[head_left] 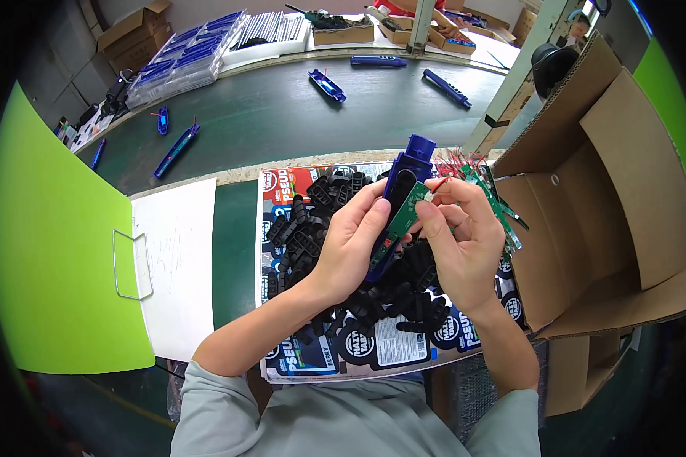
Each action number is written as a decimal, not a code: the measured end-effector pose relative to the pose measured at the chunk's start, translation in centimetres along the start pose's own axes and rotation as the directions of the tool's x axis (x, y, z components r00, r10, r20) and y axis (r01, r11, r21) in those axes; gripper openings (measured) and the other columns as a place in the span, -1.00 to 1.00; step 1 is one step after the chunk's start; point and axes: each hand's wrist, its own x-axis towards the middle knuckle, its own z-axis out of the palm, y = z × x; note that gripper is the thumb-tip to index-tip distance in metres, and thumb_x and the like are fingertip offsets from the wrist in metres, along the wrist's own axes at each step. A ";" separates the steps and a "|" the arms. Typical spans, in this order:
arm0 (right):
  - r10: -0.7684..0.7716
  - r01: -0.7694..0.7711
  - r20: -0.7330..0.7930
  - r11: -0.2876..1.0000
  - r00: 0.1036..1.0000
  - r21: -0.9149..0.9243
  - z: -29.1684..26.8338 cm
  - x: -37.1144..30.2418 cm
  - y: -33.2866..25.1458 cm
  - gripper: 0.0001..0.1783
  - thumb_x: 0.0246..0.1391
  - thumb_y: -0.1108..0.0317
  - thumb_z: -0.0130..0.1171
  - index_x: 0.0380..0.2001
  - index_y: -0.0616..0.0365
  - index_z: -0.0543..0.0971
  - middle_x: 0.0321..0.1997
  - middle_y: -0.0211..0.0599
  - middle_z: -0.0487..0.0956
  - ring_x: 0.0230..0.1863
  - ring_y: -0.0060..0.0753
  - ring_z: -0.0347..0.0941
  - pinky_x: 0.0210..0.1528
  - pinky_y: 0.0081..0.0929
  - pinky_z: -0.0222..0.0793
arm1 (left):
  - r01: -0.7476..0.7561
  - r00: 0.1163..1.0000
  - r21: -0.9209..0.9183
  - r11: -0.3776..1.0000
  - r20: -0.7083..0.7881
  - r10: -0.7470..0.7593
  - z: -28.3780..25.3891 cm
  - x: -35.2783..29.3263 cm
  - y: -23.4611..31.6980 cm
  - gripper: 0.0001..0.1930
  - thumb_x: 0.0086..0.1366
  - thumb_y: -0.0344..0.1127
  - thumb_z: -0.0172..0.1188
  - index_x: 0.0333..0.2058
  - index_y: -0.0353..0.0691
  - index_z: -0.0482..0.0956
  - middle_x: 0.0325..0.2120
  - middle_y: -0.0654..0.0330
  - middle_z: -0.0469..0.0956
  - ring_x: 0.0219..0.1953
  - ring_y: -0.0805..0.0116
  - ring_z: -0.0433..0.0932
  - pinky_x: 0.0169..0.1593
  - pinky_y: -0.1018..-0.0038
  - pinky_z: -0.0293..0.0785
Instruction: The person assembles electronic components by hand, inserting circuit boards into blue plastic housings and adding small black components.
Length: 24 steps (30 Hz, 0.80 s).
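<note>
Wire [439, 184] and board [408, 209] at risk in the pinch

Fingers of the right hand [469, 247] are narrow, thumb and forefinger pinched at the board's upper end, beside the red wire; how much of the wire they catch cannot be told. A tug there could strain its joint. The left hand [351, 244] has its fingers wrapped round the blue shell [417, 148], thumb on top. The board lies along the shell's open side; whether it is seated is hidden. If it sits crooked, pressing could bend it or trap the wire beneath. Should the left grip slacken, the shell might roll and the board slide out.

Just below lie black parts [305, 240], heaped on printed sheets [267, 335] on the desk [235, 266]; anything dropped among them could be hard to spot. To the right, spare boards [503, 213] bunch by the carton [625, 190], their red wires tangled: a brushing sleeve or knuckle could snag them.
</note>
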 end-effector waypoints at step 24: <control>-0.046 0.056 0.047 0.970 0.998 -0.237 -1.7 1.7 -1.0 -0.74 0.15 0.59 0.35 -0.07 0.28 0.64 -0.36 -0.32 0.66 -0.38 -0.62 0.57 -0.34 -0.58 0.50 | 0.101 0.994 -0.012 0.995 0.045 -0.101 0.6 1.0 0.8 -0.57 0.62 -0.17 -0.08 0.29 -0.29 0.41 -0.20 0.20 0.63 -0.24 0.49 0.63 -0.16 0.53 0.58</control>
